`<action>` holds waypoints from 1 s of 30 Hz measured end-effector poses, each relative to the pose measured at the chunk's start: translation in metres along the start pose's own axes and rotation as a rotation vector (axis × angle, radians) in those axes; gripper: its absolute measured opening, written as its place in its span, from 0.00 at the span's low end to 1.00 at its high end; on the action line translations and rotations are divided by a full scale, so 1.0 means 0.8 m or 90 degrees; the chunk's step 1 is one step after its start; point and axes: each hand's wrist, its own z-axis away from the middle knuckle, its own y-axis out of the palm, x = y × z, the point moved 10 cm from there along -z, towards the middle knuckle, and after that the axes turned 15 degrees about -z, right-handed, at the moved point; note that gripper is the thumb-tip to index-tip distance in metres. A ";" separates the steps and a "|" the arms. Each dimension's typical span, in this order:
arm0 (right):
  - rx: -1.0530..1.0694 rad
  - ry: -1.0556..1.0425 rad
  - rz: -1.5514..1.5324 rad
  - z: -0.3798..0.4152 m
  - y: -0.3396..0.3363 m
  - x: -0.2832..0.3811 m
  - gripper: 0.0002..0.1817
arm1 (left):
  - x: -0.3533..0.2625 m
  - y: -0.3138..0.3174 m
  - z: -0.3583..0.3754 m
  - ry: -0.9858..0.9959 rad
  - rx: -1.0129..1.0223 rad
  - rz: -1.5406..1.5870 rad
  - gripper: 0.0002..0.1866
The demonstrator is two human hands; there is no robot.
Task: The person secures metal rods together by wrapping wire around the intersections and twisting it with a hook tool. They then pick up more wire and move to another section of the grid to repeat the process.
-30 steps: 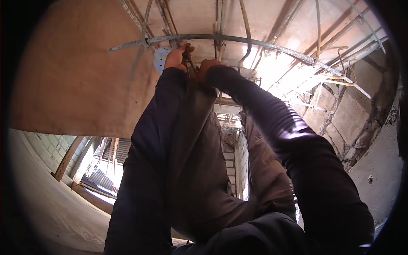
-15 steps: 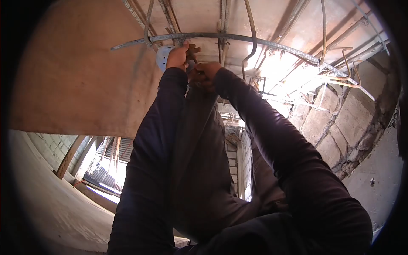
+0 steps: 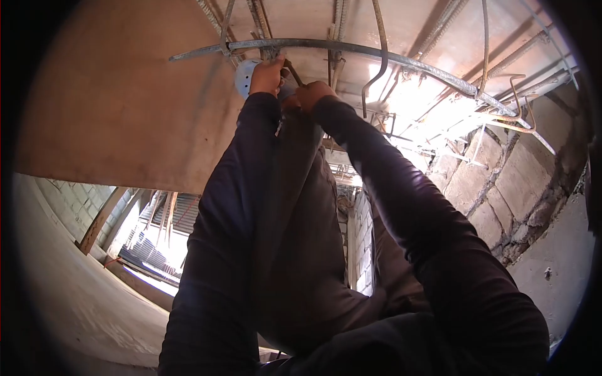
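Observation:
My left hand point(image 3: 268, 76) is closed just below the long curved rebar point(image 3: 338, 46), thumb up; what lies inside its fingers is hidden. Beside it shows a light blue rounded thing with small dark holes point(image 3: 245, 78), perhaps the toe of a shoe, at the end of my outstretched leg point(image 3: 295, 207). My right hand point(image 3: 315, 95) is closed around the lower end of a thin, brownish rod-like piece point(image 3: 293, 73), which slants up toward my left hand. Its kind is too small to tell.
Several ribbed bars point(image 3: 439, 28) and a bent hanging bar point(image 3: 380, 62) cross the area around my hands. A brown wooden panel point(image 3: 119, 100) stands at the left. Rough block wall point(image 3: 520, 169) rises at the right, with bent rod ends point(image 3: 517, 119) jutting out near it.
The view has shifted slightly. My right hand has moved up a little, and the brownish piece now slants between both hands. My left hand stays near the rebar.

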 end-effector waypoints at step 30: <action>-0.189 -0.602 0.209 0.041 -0.017 0.052 0.15 | -0.010 -0.021 -0.030 -0.074 -0.001 -0.021 0.18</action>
